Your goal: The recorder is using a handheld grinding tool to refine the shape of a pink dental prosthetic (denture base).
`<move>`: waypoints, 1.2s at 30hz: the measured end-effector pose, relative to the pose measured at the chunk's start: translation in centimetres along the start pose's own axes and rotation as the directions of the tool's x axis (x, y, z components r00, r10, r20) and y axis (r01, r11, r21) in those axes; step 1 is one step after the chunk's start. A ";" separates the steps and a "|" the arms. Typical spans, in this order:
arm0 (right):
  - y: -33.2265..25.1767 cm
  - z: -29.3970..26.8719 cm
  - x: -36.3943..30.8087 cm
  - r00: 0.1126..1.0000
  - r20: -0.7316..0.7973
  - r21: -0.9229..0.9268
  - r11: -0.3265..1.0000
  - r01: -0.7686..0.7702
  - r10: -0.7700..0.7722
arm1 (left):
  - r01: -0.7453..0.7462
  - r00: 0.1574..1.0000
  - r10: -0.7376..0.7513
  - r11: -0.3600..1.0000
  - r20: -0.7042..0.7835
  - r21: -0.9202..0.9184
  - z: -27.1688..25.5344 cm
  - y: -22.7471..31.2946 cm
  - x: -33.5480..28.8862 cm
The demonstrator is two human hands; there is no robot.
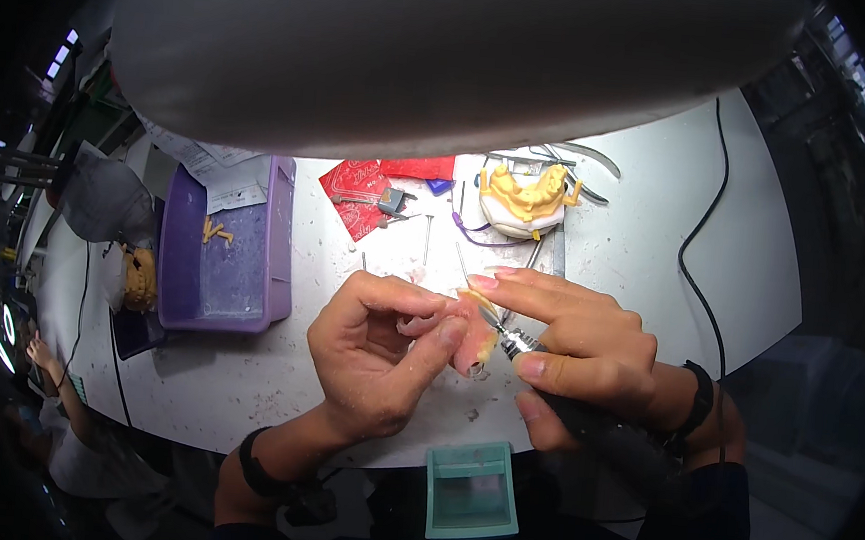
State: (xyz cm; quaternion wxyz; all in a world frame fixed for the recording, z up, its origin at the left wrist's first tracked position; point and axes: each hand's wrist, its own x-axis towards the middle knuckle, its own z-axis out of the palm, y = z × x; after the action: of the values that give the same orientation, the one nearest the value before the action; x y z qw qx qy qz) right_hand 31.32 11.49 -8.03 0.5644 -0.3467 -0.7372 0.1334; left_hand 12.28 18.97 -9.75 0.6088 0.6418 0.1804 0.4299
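Note:
My left hand (371, 356) is closed on a pink denture (470, 351), pinched between thumb and fingers. Cream-coloured teeth and a small wire loop show along the denture's right and lower edge. In my right hand (602, 352) is a rotary handpiece (522, 344) with a silver nose and a dark body. Its pointed bur lies right at the denture, though I cannot tell whether it touches. The right forefinger reaches across to the denture's upper edge. Beyond my hands stands a yellow dental cast (528, 198) on a white base.
A purple bin (279, 249) at left holds papers and small yellow pegs. Red packaging (356, 220), metal tools and loose burs lie behind my hands. A black cable (687, 253) runs down the right side. A teal tray (472, 449) sits at the front edge; a pale bulky shape (446, 70) hangs overhead.

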 end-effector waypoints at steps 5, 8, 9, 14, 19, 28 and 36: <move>0.0 -0.1 0.0 1.000 0.002 0.013 1.000 0.005 -0.005 | 0.046 0.999 -0.047 0.992 -0.012 -0.116 0.1 -0.3 -0.4; 0.0 0.1 0.1 1.000 -0.011 -0.033 0.999 0.023 -0.024 | 0.075 0.997 -0.078 0.991 -0.023 -0.113 0.1 -0.2 -0.4; -0.1 -0.1 0.3 1.000 0.003 -0.017 1.000 0.024 -0.024 | 0.069 0.997 -0.071 0.991 -0.017 -0.111 0.1 -0.2 -0.4; -0.1 0.0 0.3 1.000 -0.028 0.010 1.000 -0.014 0.014 | 0.018 1.000 -0.019 0.999 -0.005 -0.047 0.1 -0.1 0.0; -0.2 -0.1 0.5 1.000 -0.020 0.029 0.999 -0.021 0.022 | 0.043 0.999 -0.045 0.995 -0.014 -0.089 0.0 -0.3 -0.4; -0.4 0.1 0.6 0.998 -0.051 0.024 0.999 -0.033 0.034 | 0.083 0.996 -0.080 0.988 0.027 -0.127 0.1 -0.1 0.0; -0.3 0.3 0.6 0.997 -0.074 0.002 1.000 -0.025 0.025 | 0.080 0.996 -0.070 0.974 0.053 -0.213 -0.1 -0.3 -0.2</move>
State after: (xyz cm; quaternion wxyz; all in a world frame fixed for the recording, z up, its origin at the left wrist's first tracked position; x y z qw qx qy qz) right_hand 30.89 11.71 -7.48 0.5900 -0.3602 -0.7112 0.1279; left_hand 12.20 18.97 -10.09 0.6945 0.5744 0.1431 0.4089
